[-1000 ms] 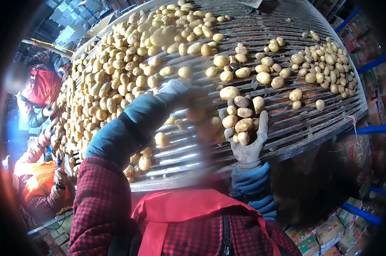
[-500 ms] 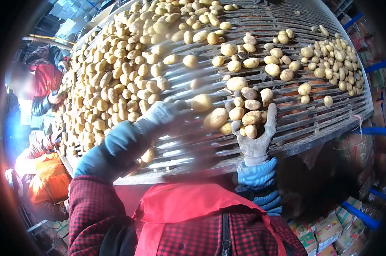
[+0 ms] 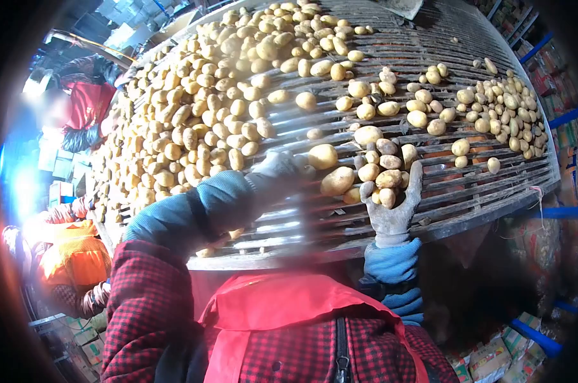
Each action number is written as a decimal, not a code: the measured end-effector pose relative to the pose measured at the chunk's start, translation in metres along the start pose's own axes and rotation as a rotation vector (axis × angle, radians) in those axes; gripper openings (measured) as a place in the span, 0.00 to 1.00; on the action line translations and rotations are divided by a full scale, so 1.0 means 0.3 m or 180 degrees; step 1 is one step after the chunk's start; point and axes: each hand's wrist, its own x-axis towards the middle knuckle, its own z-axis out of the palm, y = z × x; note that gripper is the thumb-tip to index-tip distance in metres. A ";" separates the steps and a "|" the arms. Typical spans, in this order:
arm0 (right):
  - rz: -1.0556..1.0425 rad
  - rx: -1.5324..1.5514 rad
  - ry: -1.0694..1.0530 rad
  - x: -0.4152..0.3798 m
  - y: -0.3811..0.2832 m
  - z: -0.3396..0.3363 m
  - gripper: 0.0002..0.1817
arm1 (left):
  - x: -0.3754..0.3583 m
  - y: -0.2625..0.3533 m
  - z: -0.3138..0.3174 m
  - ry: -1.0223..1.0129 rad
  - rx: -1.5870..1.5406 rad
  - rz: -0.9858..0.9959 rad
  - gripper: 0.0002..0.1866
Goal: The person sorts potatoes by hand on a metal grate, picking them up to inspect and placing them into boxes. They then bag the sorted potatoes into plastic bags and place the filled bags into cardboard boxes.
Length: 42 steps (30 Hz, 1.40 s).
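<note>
My left hand (image 3: pixel 279 167), in a pale grey glove, reaches over the slatted sorting table (image 3: pixel 263 239). Its fingers are blurred and point at a large potato (image 3: pixel 322 156) just beyond their tips; whether they touch it cannot be made out. My right hand (image 3: pixel 394 214), in a dirty light glove, lies low on the slats with thumb and fingers spread. Between them sits a small cluster of potatoes (image 3: pixel 388 179), some with dark skins. Another large potato (image 3: pixel 337 182) lies left of that cluster.
A big heap of potatoes (image 3: pixel 187 127) covers the table's left side. Smaller potatoes (image 3: pixel 503 108) are piled at the right. Two people, one in a red apron (image 3: pixel 88 105) and one in an orange vest (image 3: pixel 75 255), stand along the left edge. Boxes (image 3: pixel 493 360) lie below right.
The view has shifted, moving most things slightly right and down. My left hand and the large potato before it have moved a little right, closer to the cluster. My right hand stays around its potatoes.
</note>
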 end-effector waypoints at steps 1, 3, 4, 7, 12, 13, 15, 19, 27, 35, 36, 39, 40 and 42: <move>0.0034 0.0015 -0.0015 0.008 -0.002 -0.007 0.33 | 0.000 -0.017 -0.011 -0.0001 -0.0208 0.0055 0.09; 0.0026 0.0201 -0.0022 0.002 -0.004 -0.001 0.34 | 0.003 -0.047 0.015 0.0166 -0.0582 -0.0049 0.08; -0.0030 0.0121 -0.0129 0.001 -0.009 -0.015 0.35 | -0.004 -0.055 -0.033 0.0172 -0.0924 -0.0371 0.08; -0.0042 0.0192 -0.0179 -0.001 -0.003 -0.051 0.38 | -0.005 -0.115 -0.103 0.0784 -0.1259 -0.1077 0.10; 0.0138 0.0449 -0.0279 0.016 -0.002 -0.047 0.39 | 0.182 -0.191 -0.139 0.0945 -0.1527 -0.1346 0.14; 0.0124 0.0474 -0.0287 0.012 0.001 -0.042 0.39 | 0.218 -0.180 -0.140 0.0731 -0.1712 -0.1300 0.15; -0.0015 0.0305 -0.0299 0.009 -0.002 -0.034 0.35 | 0.293 -0.165 -0.042 0.0566 -0.1895 -0.1316 0.16; -0.0103 0.0028 -0.0384 0.016 0.005 -0.032 0.33 | 0.372 -0.166 0.045 -0.0053 -0.0529 -0.1356 0.18; -0.0728 -0.1181 0.0043 0.001 0.039 -0.030 0.29 | 0.337 -0.114 -0.117 -0.0107 -0.1183 -0.1151 0.16; 0.0163 -0.0466 0.0102 0.006 0.002 0.011 0.37 | 0.264 -0.147 -0.067 0.0236 -0.1155 -0.0818 0.14; 0.0063 -0.0555 0.0450 0.006 0.012 0.026 0.38 | 0.249 -0.149 -0.050 0.0543 -0.1315 -0.0672 0.14; -0.0578 -0.1431 0.0696 0.007 0.044 -0.005 0.33 | 0.214 -0.149 -0.043 0.0800 -0.1733 -0.0855 0.12; -0.0623 -0.1363 0.0861 0.015 0.044 -0.009 0.32 | 0.215 -0.158 -0.029 0.0900 -0.1925 -0.0861 0.12; -0.0709 -0.1436 0.0958 0.022 0.039 -0.030 0.33 | 0.209 -0.150 -0.039 0.1123 -0.2180 -0.1086 0.12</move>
